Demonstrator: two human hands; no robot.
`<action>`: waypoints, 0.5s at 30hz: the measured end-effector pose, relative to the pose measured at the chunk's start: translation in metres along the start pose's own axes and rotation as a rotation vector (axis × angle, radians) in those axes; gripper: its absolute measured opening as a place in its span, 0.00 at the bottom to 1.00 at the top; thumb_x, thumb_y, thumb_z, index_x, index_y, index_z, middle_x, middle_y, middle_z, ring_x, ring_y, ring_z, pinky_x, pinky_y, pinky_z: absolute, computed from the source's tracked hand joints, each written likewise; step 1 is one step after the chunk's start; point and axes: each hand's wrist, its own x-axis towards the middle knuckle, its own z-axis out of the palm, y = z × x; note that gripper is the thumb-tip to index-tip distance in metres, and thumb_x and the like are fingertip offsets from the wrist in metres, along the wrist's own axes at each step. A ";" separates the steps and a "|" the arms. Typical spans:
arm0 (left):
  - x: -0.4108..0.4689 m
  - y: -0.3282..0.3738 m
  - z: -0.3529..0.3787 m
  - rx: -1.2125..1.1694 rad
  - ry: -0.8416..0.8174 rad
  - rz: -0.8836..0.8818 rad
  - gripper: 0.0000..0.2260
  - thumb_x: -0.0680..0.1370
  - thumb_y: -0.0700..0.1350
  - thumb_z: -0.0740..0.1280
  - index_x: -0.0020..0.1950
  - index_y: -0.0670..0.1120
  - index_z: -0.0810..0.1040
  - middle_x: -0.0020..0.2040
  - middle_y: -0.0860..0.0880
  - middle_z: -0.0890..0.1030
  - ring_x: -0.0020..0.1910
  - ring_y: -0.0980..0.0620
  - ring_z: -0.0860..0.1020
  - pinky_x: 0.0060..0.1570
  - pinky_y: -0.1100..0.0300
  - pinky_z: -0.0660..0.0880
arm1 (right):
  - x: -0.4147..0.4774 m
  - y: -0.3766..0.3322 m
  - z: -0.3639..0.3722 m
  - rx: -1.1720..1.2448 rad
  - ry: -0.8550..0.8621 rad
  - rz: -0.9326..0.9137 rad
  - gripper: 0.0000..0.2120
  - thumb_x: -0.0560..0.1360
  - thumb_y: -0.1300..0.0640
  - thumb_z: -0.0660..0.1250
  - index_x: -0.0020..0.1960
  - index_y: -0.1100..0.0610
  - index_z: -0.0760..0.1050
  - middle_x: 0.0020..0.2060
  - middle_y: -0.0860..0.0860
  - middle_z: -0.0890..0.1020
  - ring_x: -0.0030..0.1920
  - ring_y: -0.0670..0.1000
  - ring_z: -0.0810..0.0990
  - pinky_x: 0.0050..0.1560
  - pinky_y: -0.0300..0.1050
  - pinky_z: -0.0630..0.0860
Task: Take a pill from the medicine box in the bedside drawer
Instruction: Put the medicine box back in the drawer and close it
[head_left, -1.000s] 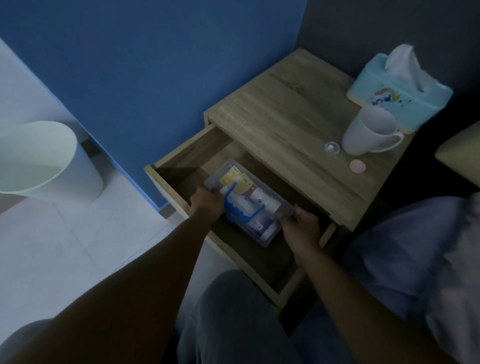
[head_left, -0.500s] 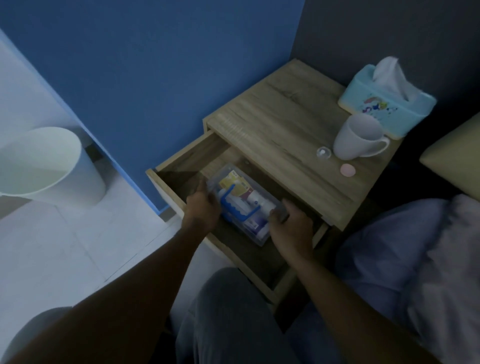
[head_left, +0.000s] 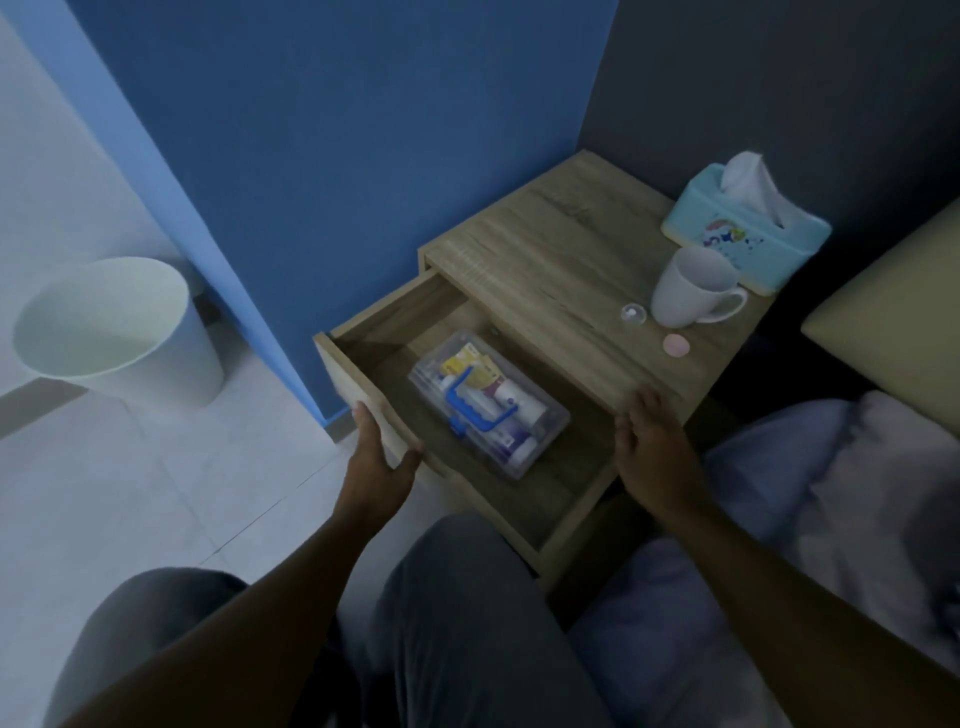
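The bedside drawer (head_left: 395, 317) stands pulled out of the wooden nightstand (head_left: 545, 260). Inside it lies the clear medicine box (head_left: 537, 418) with a blue handle, its lid closed, with tubes and packets visible through it. My left hand (head_left: 379, 457) grips the drawer's front panel near its left end, thumb inside and fingers outside. My right hand (head_left: 649, 441) hovers with fingers spread at the drawer's right side, by the nightstand's front edge, holding nothing. A round pink pill (head_left: 676, 344) lies on the nightstand top.
On the nightstand top stand a white mug (head_left: 688, 288), a small clear cap (head_left: 633, 313) and a light blue tissue box (head_left: 748, 236). A white bin (head_left: 119, 332) stands on the floor at the left. My knees are below the drawer; bedding lies at the right.
Both hands have let go of the medicine box, which now rests in the drawer. My left hand moved back to the drawer front, my right hand out to the drawer's right side.
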 end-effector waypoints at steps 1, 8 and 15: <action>-0.001 -0.002 0.004 -0.016 -0.036 -0.053 0.44 0.75 0.59 0.67 0.79 0.57 0.39 0.81 0.49 0.55 0.76 0.41 0.62 0.70 0.41 0.65 | -0.002 0.004 0.004 -0.028 -0.009 -0.009 0.23 0.84 0.56 0.57 0.76 0.65 0.64 0.77 0.61 0.64 0.79 0.59 0.58 0.78 0.52 0.57; 0.008 -0.005 0.023 -0.183 -0.115 -0.127 0.37 0.79 0.53 0.66 0.79 0.56 0.44 0.77 0.50 0.63 0.73 0.45 0.67 0.67 0.44 0.68 | 0.000 0.007 0.017 -0.075 0.087 -0.005 0.22 0.83 0.55 0.59 0.73 0.65 0.70 0.73 0.62 0.70 0.76 0.61 0.65 0.75 0.54 0.61; 0.031 0.012 0.049 -0.224 -0.153 -0.086 0.37 0.80 0.51 0.64 0.80 0.54 0.43 0.77 0.49 0.64 0.71 0.48 0.69 0.66 0.47 0.69 | 0.003 0.005 0.004 -0.206 0.138 -0.011 0.19 0.82 0.49 0.61 0.67 0.58 0.78 0.68 0.55 0.78 0.68 0.56 0.76 0.57 0.52 0.78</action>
